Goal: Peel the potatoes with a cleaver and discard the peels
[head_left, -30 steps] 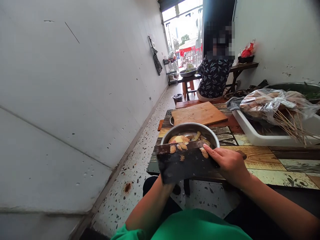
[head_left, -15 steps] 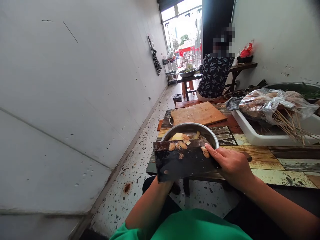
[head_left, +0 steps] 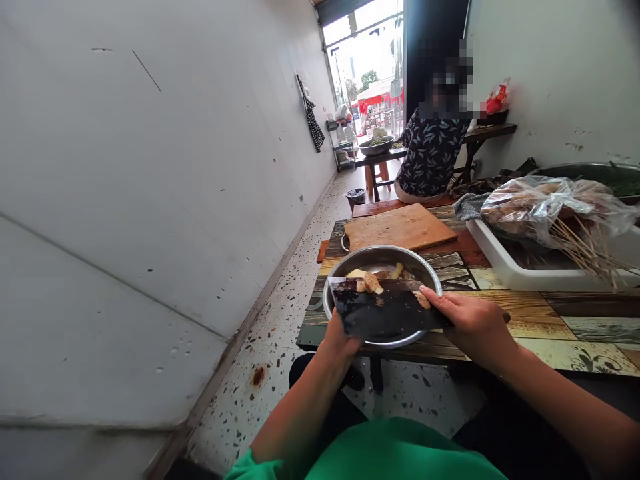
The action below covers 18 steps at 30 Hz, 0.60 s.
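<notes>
My right hand (head_left: 473, 327) is wrapped round the handle of a wide dark cleaver (head_left: 385, 317), its thumb near the blade's back edge. The blade is held over a round metal bowl (head_left: 436, 273). Pale, brown-skinned peelings (head_left: 371, 283) that look like ginger cling to the blade's upper part. Inside the bowl, yellowish pieces (head_left: 397, 270) show beyond the blade. At the cleaver's left end is my left hand (head_left: 340, 337). Its fingers are hidden behind the blade, so what they hold, if anything, does not show.
Beyond the bowl lies a wooden cutting board (head_left: 400, 227). A white tub (head_left: 525, 270) with a plastic bag (head_left: 560, 200) and thin wooden sticks stands to the right. A person in a patterned shirt (head_left: 427, 153) sits farther off. The white wall (head_left: 150, 200) runs along the left.
The cleaver has shifted slightly right and tilted, uncovering the bowl's near rim. My left hand has come up beside the blade's left end. Peelings on the blade have bunched together.
</notes>
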Motion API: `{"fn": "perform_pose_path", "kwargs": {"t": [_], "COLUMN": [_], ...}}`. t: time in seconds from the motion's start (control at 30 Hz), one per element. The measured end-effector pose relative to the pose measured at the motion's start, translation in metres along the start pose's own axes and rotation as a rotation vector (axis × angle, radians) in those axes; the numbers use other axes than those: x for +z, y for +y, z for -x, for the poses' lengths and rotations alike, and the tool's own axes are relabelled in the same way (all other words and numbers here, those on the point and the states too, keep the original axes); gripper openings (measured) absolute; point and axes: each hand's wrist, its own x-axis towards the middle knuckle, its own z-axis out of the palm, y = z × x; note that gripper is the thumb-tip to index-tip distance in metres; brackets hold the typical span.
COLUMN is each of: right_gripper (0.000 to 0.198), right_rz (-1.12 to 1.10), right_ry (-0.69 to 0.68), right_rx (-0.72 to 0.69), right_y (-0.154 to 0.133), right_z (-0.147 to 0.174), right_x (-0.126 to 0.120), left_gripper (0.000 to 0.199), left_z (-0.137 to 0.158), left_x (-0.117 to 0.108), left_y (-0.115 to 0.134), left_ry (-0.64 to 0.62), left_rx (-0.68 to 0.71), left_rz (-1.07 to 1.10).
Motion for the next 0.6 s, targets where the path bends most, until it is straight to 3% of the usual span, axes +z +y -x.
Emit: {"fn": "perform_pose_path", "kwargs": {"t": [0.2, 0.27, 0.37, 0.6], "right_gripper": [0.052, 0.050, 0.044, 0.036], "right_rz": [-0.030, -0.011, -0.008, -0.042], "right_ry": [-0.099, -0.107, -0.097, -0.037], "right_rx": [0.079, 0.111, 0.170, 0.170], "right_y": [0.014, 0.019, 0.024, 0.006], "right_z": [0.010, 0.013, 0.012, -0.011], "right_x": [0.006, 0.008, 0.010, 0.003], "left_gripper": [0.023, 0.036, 0.054, 0.034], "left_z": [0.009, 0.014, 0.017, -0.002], "left_x": [0.007, 0.005, 0.006, 0.005], "left_y": [0.001, 0.004, 0.010, 0.012], "left_ry": [0.052, 0.016, -0.070, -0.033], "left_rx": [-0.083, -0.141, -0.120, -0.075], "left_rz": [0.039, 0.041, 0.024, 0.003]}}
